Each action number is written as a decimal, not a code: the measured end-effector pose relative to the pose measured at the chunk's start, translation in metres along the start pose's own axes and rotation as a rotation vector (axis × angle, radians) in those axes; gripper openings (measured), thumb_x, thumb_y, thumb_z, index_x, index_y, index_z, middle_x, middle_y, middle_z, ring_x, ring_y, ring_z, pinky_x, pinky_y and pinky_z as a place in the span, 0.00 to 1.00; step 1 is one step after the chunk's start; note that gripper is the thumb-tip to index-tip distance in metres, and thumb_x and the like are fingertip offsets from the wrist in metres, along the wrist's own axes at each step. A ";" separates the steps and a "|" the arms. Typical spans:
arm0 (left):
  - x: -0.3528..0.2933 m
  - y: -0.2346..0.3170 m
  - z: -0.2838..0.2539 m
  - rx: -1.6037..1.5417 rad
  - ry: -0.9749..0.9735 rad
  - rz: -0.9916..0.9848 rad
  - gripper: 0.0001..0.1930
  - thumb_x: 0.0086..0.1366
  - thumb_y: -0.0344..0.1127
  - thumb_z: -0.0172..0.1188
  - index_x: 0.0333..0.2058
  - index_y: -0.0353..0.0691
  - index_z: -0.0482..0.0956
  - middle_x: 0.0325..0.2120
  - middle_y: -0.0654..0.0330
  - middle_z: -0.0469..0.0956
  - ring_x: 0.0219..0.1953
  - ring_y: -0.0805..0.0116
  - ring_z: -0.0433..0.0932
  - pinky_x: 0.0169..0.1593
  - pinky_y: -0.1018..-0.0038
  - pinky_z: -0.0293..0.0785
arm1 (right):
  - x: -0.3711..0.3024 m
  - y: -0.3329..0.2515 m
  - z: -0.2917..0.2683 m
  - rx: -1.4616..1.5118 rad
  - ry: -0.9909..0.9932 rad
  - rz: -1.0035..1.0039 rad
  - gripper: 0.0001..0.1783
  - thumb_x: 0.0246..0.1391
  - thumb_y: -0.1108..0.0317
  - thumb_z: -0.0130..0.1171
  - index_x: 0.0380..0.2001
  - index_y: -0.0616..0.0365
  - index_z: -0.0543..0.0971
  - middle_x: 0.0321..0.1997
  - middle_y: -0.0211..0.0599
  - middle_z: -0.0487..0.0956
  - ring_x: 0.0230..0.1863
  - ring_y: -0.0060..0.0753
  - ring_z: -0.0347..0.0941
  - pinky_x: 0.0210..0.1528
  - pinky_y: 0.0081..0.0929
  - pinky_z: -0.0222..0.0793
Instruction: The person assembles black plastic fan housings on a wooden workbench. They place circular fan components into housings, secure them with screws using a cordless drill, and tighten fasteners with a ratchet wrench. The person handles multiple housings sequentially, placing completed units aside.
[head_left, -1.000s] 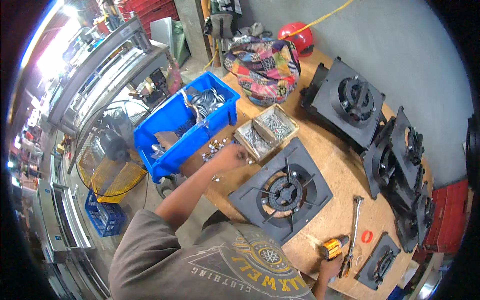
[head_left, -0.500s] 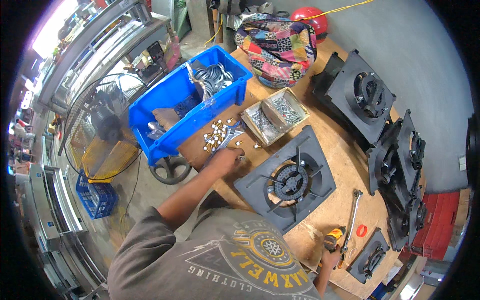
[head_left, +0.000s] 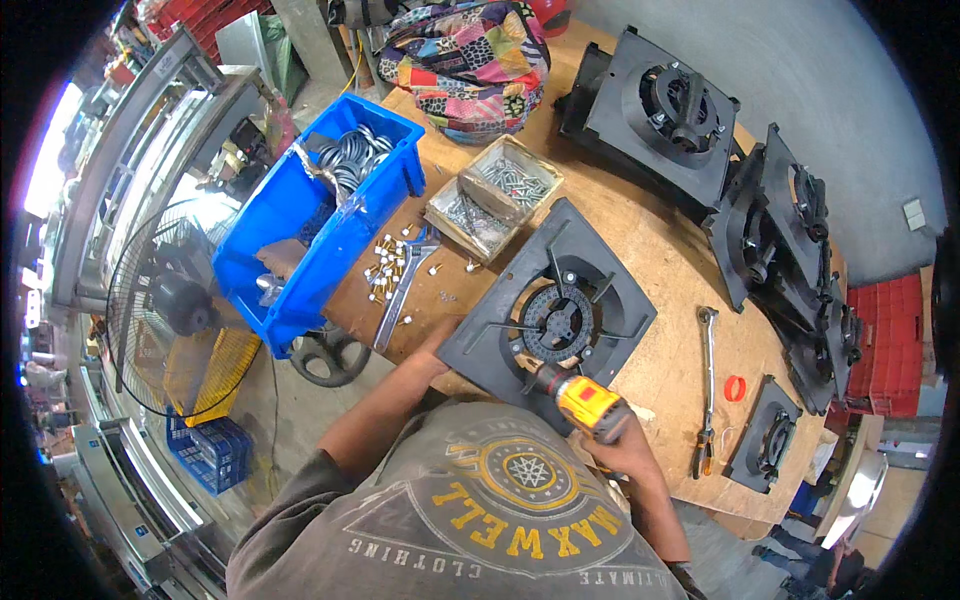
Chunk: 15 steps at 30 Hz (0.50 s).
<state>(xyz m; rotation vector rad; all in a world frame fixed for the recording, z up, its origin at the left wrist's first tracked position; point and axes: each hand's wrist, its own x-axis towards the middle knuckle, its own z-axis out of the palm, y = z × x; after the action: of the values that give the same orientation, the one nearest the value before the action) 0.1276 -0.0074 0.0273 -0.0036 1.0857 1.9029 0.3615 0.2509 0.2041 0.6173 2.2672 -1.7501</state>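
The burner plate [head_left: 556, 325] looks matt metal, the drill [head_left: 590, 405] smooth plastic, the ratchet [head_left: 708, 385] glossy metal, the tabletop [head_left: 660, 390] wood.

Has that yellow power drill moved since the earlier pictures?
Yes: the right hand has brought the drill leftward, away from the ratchet wrench, to the burner plate.

1. A workshop: wooden workbench [head_left: 665, 360] across the middle.
2. Yellow power drill [head_left: 590, 404], lower centre; ratchet wrench [head_left: 709, 370] right of it.
3. Divided box [head_left: 458, 238] of screws [head_left: 520, 183], upper centre.
4. Black burner plates [head_left: 660, 155] piled at upper right.
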 end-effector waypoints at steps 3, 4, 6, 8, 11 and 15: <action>0.015 -0.015 0.004 -0.155 -0.032 -0.028 0.16 0.64 0.33 0.59 0.50 0.38 0.79 0.39 0.61 0.82 0.37 0.70 0.80 0.42 0.73 0.77 | 0.016 -0.008 0.007 -0.117 -0.023 -0.028 0.25 0.40 0.68 0.70 0.44 0.65 0.78 0.41 0.44 0.82 0.44 0.35 0.80 0.48 0.31 0.74; 0.019 -0.019 0.006 -0.179 -0.035 -0.037 0.16 0.64 0.33 0.59 0.50 0.38 0.79 0.39 0.61 0.82 0.37 0.70 0.80 0.42 0.73 0.77 | 0.019 -0.010 0.008 -0.097 -0.010 -0.032 0.24 0.40 0.68 0.69 0.43 0.65 0.79 0.40 0.44 0.83 0.44 0.35 0.80 0.47 0.31 0.74; 0.025 -0.024 0.011 -0.200 -0.036 -0.057 0.16 0.64 0.34 0.59 0.50 0.38 0.79 0.39 0.61 0.82 0.37 0.70 0.80 0.43 0.72 0.77 | 0.022 -0.014 0.007 -0.091 -0.005 -0.062 0.22 0.40 0.68 0.68 0.41 0.64 0.79 0.38 0.44 0.83 0.43 0.35 0.81 0.46 0.31 0.75; 0.027 -0.026 0.015 -0.194 -0.035 -0.079 0.16 0.65 0.34 0.59 0.50 0.38 0.79 0.39 0.61 0.82 0.37 0.70 0.80 0.43 0.72 0.77 | 0.023 -0.016 0.007 -0.138 -0.024 -0.013 0.22 0.40 0.68 0.68 0.42 0.64 0.79 0.39 0.44 0.83 0.43 0.36 0.81 0.46 0.31 0.75; 0.025 -0.026 0.018 -0.179 -0.028 -0.094 0.16 0.65 0.34 0.59 0.50 0.38 0.79 0.39 0.61 0.82 0.37 0.70 0.80 0.43 0.72 0.77 | 0.024 -0.017 0.012 -0.162 -0.046 -0.023 0.22 0.40 0.68 0.68 0.41 0.64 0.80 0.39 0.45 0.83 0.44 0.39 0.81 0.46 0.32 0.75; 0.024 -0.023 0.021 -0.160 -0.023 -0.107 0.16 0.65 0.34 0.59 0.50 0.39 0.79 0.39 0.62 0.82 0.38 0.70 0.80 0.43 0.72 0.76 | 0.025 -0.019 0.021 -0.197 -0.047 -0.033 0.22 0.39 0.68 0.69 0.40 0.64 0.80 0.39 0.47 0.83 0.44 0.42 0.81 0.46 0.33 0.75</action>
<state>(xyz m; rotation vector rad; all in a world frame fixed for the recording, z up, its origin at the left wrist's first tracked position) 0.1387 0.0283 0.0152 -0.1270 0.8980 1.8831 0.3288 0.2319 0.2048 0.4964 2.3911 -1.5123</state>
